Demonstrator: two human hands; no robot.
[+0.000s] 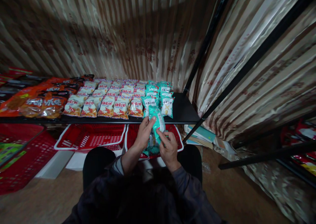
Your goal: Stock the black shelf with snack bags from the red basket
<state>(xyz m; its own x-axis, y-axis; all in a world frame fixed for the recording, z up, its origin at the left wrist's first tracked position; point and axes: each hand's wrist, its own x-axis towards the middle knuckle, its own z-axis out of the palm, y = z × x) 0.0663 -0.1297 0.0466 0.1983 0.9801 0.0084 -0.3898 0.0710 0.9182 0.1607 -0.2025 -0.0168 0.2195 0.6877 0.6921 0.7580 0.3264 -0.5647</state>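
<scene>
A teal snack bag (158, 119) is held in front of the shelf, tilted away from me. My left hand (144, 133) grips it from the left, with the thumb on its face. My right hand (170, 147) closes on its lower right part, the index finger pressed against the front. Just behind it, two columns of upright teal snack bags (167, 107) stand on the black shelf (184, 109). Below my hands, more teal packaging lies in a red basket (178, 136) with a white rim.
Rows of white snack bags (120, 108) and orange snack bags (53, 105) fill the shelf's left. Another red basket (82, 136) sits beneath it, and a larger red basket (23, 171) stands far left. Black metal posts (209, 42) rise on the right before striped curtains (138, 29).
</scene>
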